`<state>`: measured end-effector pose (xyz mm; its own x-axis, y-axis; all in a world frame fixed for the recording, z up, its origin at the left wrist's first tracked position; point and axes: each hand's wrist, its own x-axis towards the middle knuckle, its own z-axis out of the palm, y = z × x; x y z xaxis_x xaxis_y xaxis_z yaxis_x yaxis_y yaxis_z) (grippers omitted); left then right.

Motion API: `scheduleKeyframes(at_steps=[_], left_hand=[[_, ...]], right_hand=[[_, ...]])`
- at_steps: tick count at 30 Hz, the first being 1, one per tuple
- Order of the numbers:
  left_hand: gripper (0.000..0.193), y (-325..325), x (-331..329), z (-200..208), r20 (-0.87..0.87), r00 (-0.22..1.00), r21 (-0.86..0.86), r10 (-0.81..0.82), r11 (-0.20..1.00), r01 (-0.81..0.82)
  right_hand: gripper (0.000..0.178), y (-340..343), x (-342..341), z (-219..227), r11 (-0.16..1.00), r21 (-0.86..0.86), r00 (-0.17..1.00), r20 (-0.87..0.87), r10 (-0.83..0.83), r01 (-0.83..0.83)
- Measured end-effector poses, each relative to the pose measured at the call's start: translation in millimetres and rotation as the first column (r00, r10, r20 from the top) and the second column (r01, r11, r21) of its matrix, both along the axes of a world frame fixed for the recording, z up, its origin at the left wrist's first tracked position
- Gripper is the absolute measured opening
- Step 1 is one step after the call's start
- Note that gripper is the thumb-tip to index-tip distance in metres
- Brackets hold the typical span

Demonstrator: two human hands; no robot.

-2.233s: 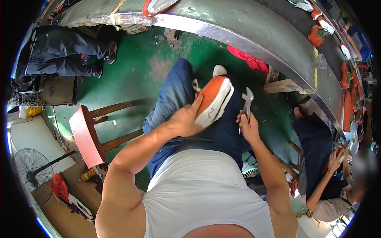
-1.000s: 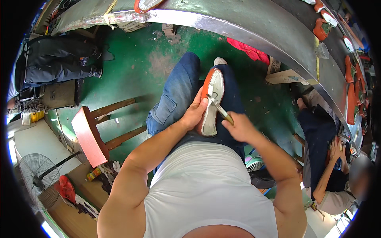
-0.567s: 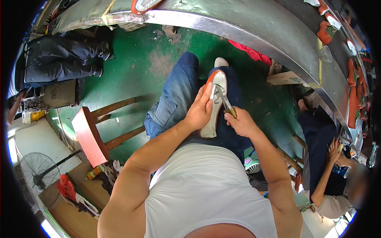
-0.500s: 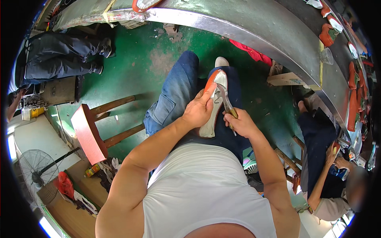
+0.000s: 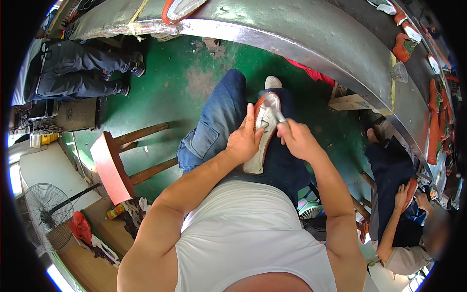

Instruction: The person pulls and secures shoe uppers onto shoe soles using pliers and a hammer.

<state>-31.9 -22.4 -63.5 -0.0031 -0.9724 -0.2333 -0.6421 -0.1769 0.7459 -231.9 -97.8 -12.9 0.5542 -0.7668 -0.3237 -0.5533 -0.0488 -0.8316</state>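
A shoe point(image 5: 265, 124) with a reddish-orange upper lies on my thighs, its whitish underside up and its toe pointing away from me. My left hand point(image 5: 242, 140) grips it along the left side, index finger stretched toward the toe and thumb over the underside. In my right hand point(image 5: 297, 140) are pincers point(image 5: 280, 117). Their metal head sits over the shoe's right edge below the toe, smeared by motion, and the fist hides most of the handles. Whether the head touches the shoe, I cannot tell.
A long metal-edged workbench point(image 5: 292, 41) curves across the far side, bearing another orange shoe point(image 5: 182, 9) and several more at right. A red stool point(image 5: 111, 168) and a fan point(image 5: 46, 214) stand left. One person point(image 5: 80, 73) is far left; another point(image 5: 404, 233) sits at right, holding an orange shoe.
My right hand has turned, swinging the pincers so their handles no longer show. My left index finger has straightened along the shoe's edge. The shoe's toe shows more fully.
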Motion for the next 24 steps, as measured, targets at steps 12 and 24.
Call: scheduleKeyframes(at_steps=[12, 24], left_hand=[[0.066, -27.4, 26.1, 2.9, -0.612, 0.734, 0.477, 0.294, 0.878, 0.046], [0.096, 54.4, 25.5, -40.7, -0.676, 0.737, 0.315, 0.011, 0.909, 0.275]], right_hand=[[0.032, 70.2, -35.9, 17.4, 0.903, -0.133, 0.905, -0.183, 0.383, -0.409], [0.038, 63.0, -57.8, 9.2, 0.775, 0.588, 0.925, -0.114, 0.364, -0.232]])
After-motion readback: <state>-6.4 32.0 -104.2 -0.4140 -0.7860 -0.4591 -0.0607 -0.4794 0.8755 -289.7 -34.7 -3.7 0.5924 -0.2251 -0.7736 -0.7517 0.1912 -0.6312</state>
